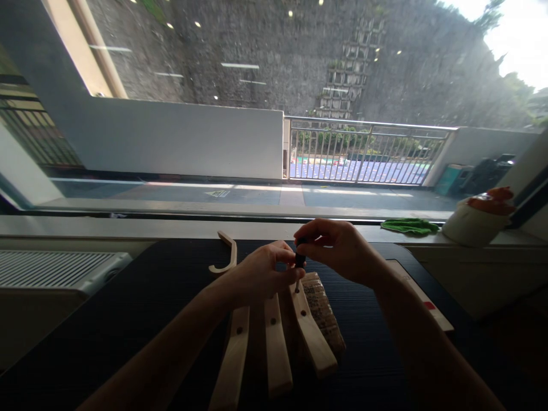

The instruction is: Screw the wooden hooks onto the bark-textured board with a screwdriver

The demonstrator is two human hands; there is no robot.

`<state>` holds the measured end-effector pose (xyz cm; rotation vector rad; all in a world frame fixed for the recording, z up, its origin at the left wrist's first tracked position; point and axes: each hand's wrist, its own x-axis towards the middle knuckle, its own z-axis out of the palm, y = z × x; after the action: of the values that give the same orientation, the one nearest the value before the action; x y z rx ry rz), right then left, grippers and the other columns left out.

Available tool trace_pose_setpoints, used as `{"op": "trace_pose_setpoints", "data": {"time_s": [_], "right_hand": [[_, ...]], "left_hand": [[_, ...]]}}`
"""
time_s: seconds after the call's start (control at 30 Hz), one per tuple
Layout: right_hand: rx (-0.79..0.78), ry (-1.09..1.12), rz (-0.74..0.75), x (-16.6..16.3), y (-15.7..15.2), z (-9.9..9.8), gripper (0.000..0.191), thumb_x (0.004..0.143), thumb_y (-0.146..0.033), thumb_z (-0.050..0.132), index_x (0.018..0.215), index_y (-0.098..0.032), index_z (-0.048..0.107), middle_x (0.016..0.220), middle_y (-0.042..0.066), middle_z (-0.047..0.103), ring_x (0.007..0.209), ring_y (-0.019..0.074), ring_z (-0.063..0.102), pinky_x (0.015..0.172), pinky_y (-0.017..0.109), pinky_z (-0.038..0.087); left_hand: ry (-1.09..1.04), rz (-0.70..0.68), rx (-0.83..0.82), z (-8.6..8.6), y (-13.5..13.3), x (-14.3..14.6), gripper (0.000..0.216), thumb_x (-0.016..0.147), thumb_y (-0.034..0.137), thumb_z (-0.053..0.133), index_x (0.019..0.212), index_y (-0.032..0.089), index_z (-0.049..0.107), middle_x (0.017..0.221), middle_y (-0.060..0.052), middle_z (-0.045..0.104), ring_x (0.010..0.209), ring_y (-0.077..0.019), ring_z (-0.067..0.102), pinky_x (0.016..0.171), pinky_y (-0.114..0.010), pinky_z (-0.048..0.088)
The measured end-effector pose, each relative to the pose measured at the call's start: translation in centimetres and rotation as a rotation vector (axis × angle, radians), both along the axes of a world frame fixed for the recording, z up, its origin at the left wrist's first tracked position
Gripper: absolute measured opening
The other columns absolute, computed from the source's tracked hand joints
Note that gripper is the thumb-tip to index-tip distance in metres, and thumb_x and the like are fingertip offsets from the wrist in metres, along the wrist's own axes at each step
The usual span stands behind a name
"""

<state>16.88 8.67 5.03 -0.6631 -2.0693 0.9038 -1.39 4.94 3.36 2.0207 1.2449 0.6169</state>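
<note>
A screwdriver (300, 260) with a black handle stands nearly upright, its metal shaft meeting the upper hole of the right wooden hook (311, 331). My right hand (338, 251) pinches the top of the handle. My left hand (263, 271) is closed lower down, fingers around the screwdriver just above the hook. Beside that hook lie a middle wooden hook (277, 354) and a left wooden hook (234, 359), each showing a dark hole; my left hand hides their upper ends. All three rest on a brown, rough-edged wooden piece (323, 311). Another pale wooden hook (233, 254) lies apart, beyond my left wrist.
The black table (171, 285) stands against the window sill (257, 230). A flat card-like item (440, 317) lies at its right edge. On the sill are a green cloth (410, 226) and a white container (475, 225). A white radiator (64, 271) is at left.
</note>
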Motion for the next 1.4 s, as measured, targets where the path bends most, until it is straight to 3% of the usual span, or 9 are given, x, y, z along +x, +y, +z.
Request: {"op": "trace_pose_setpoints", "data": {"time_s": [0.23,0.87,1.07,1.2,1.4], "right_hand": [[0.026,-0.099,0.014,0.72,-0.32,0.37,0.029,0.081,-0.019,0.05,0.108,-0.025,0.061,0.096,0.001,0.065,0.084,0.0147,0.062,0.078,0.032,0.052],[-0.007,-0.036,0.036,0.57,-0.15,0.44,0.021,0.077,-0.019,0.056,0.096,-0.018,0.063,0.09,0.004,0.066,0.082,0.0154,0.062,0.075,0.031,0.052],[-0.058,-0.001,0.028,0.35,-0.13,0.22,0.019,0.074,-0.023,0.06,0.092,-0.016,0.059,0.086,0.004,0.066,0.076,0.0143,0.063,0.07,0.031,0.053],[-0.013,-0.043,-0.019,0.44,-0.15,0.24,0.019,0.075,-0.024,0.06,0.092,-0.017,0.06,0.08,0.003,0.066,0.071,0.0134,0.062,0.067,0.029,0.052],[0.008,-0.089,0.007,0.92,0.0,0.41,0.027,0.079,-0.019,0.051,0.103,-0.021,0.064,0.092,0.003,0.067,0.077,0.014,0.063,0.07,0.03,0.052]], "left_hand": [[0.015,-0.006,0.018,-0.06,0.16,0.03,0.029,0.08,0.045,0.048,0.088,0.021,0.063,0.094,-0.002,0.053,0.077,-0.0147,0.052,0.064,-0.026,0.042],[0.02,0.006,0.008,0.11,-0.08,0.16,0.03,0.079,0.044,0.047,0.089,0.021,0.065,0.095,-0.003,0.054,0.078,-0.0157,0.053,0.064,-0.026,0.042],[0.036,0.008,0.005,0.24,-0.11,0.14,0.031,0.079,0.044,0.047,0.087,0.02,0.064,0.093,-0.003,0.053,0.074,-0.0143,0.053,0.06,-0.024,0.041],[0.038,-0.001,0.02,0.13,0.04,0.1,0.03,0.079,0.044,0.047,0.086,0.02,0.064,0.092,-0.003,0.053,0.074,-0.0141,0.052,0.061,-0.025,0.041],[0.047,0.018,0.019,0.13,0.04,0.15,0.03,0.078,0.044,0.048,0.084,0.019,0.064,0.097,-0.004,0.055,0.076,-0.0147,0.053,0.063,-0.025,0.041]]}}
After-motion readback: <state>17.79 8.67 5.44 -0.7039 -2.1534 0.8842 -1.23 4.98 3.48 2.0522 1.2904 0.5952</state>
